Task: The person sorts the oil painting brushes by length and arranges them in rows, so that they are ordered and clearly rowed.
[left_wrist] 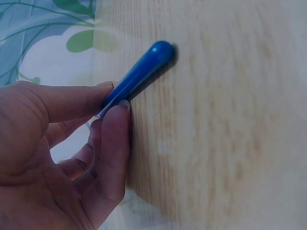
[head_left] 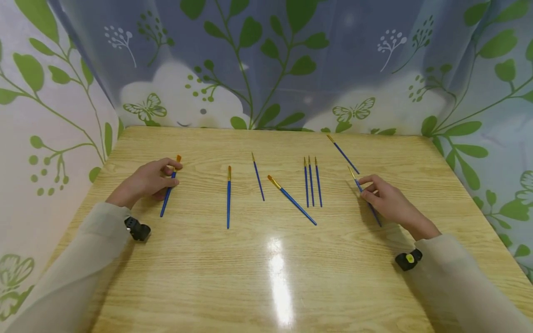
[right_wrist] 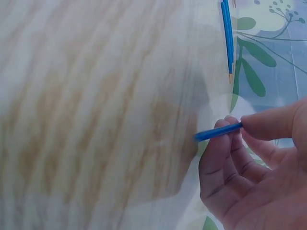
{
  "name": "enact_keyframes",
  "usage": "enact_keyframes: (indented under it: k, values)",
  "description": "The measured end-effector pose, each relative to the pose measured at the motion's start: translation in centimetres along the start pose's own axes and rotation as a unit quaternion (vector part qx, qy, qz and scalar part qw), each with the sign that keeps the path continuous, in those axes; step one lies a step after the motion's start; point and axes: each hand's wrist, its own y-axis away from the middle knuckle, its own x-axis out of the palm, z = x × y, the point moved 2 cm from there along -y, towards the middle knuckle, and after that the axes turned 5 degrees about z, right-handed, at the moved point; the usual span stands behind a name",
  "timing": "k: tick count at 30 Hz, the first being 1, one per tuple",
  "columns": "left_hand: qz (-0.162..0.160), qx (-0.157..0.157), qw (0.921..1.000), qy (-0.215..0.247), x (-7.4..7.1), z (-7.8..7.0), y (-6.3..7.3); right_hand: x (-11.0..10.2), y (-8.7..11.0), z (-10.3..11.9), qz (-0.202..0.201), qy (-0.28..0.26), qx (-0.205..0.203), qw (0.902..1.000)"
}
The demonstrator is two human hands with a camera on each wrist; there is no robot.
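Observation:
My left hand (head_left: 151,179) pinches a thick blue paintbrush (head_left: 166,200) between thumb and fingers at the table's left side. Its brown bristles point away from me, and its rounded handle end (left_wrist: 160,53) lies close over the wood in the left wrist view. On the right, my right hand (head_left: 387,199) grips a thin blue paintbrush (head_left: 372,211) by its handle, gold ferrule up and away. In the right wrist view that handle (right_wrist: 218,131) sits between thumb and fingertips. Just beyond the right hand lies another thin brush (head_left: 345,156), slanted.
Between the hands lie a thick upright-laid brush (head_left: 228,199), a slanted thin brush (head_left: 258,178), a diagonal thick brush (head_left: 295,203) and a row of three thin brushes (head_left: 312,185). A leaf-patterned curtain (head_left: 266,64) borders the wooden table (head_left: 208,277) at the back and sides.

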Motion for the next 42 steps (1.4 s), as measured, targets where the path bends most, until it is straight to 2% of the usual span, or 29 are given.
enact_keyframes:
  k: [10, 15, 33, 42]
  values:
    - [-0.002, -0.005, 0.9999, -0.009, -0.2, 0.2, -0.2, 0.0, 0.1, -0.4, 0.007, -0.056, 0.022, 0.9981]
    - [0.000, -0.005, 0.9999, -0.012, -0.2, 0.2, -0.3, 0.2, 0.1, -0.7, 0.015, -0.077, 0.021, 0.9967]
    - [-0.003, -0.008, 0.9998, -0.019, -0.2, 0.1, -0.4, 0.9, 0.1, -0.1, 0.012, -0.107, 0.034, 0.9936]
    - [0.000, -0.013, 0.9998, -0.018, -0.1, 0.1, -0.2, 1.1, -0.4, 1.1, 0.002, -0.087, 0.035, 0.9955]
